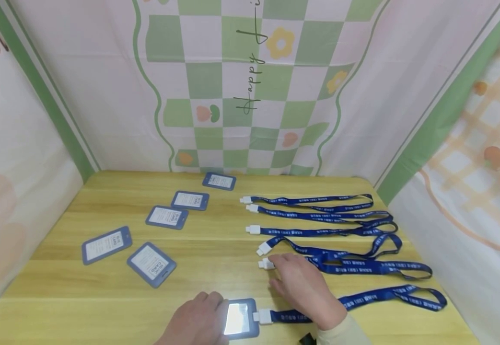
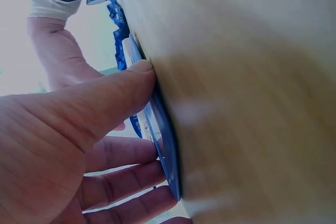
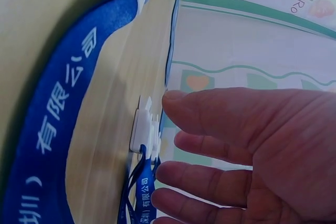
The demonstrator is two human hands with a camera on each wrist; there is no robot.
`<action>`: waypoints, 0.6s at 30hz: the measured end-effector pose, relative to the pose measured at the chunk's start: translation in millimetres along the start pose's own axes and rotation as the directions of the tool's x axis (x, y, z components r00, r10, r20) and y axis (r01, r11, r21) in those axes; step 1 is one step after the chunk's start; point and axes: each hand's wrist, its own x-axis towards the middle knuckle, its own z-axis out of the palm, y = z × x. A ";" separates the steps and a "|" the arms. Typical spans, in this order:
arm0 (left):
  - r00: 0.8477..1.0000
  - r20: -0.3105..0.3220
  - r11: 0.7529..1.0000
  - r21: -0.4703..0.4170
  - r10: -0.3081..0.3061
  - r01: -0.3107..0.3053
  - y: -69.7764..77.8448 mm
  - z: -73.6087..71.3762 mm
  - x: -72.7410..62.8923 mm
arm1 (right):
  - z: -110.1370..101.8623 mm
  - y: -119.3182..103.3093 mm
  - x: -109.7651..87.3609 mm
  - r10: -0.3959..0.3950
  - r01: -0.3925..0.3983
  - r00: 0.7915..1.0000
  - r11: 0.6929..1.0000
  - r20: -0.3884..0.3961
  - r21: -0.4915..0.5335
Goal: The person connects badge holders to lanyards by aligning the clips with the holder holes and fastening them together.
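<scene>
Head view: the left hand (image 1: 198, 318) rests on a blue-framed rectangular card holder (image 1: 240, 318) at 6 o'clock on the wooden surface (image 1: 215, 249). The left wrist view shows the thumb (image 2: 113, 98) pressing the holder's flat face and the fingers (image 2: 123, 177) curled round its thin hard edge (image 2: 165, 150). A white plastic clip (image 1: 263, 316) joins the holder to a blue woven lanyard (image 1: 388, 294) running toward 3 o'clock.

The right hand (image 1: 303, 285) lies palm down just above that lanyard, fingers straight and slightly spread, holding nothing; its fingertips (image 3: 181, 103) are just beside the white clip (image 1: 266, 263) of the next lanyard (image 1: 362, 266). Whether they touch it, I cannot tell.

Five more flat card holders (image 1: 150, 263) lie in a row from 9 toward 12 o'clock. Further printed lanyards (image 1: 314, 201) lie side by side between 1 and 3 o'clock. Patterned fabric (image 1: 250, 86) hangs behind the surface.
</scene>
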 end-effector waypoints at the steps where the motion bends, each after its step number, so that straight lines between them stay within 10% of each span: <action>1: 1.000 -0.004 1.000 -0.001 -0.001 0.001 0.1 0.1 -0.3 | -0.1 -0.2 0.3 0.003 -0.003 1.000 1.000 0.005 0.004; 18: 1.000 0.003 1.000 -0.005 -0.009 0.009 0.8 0.2 -0.2 | 3.4 0.8 5.8 0.009 -0.010 0.999 1.000 0.034 0.021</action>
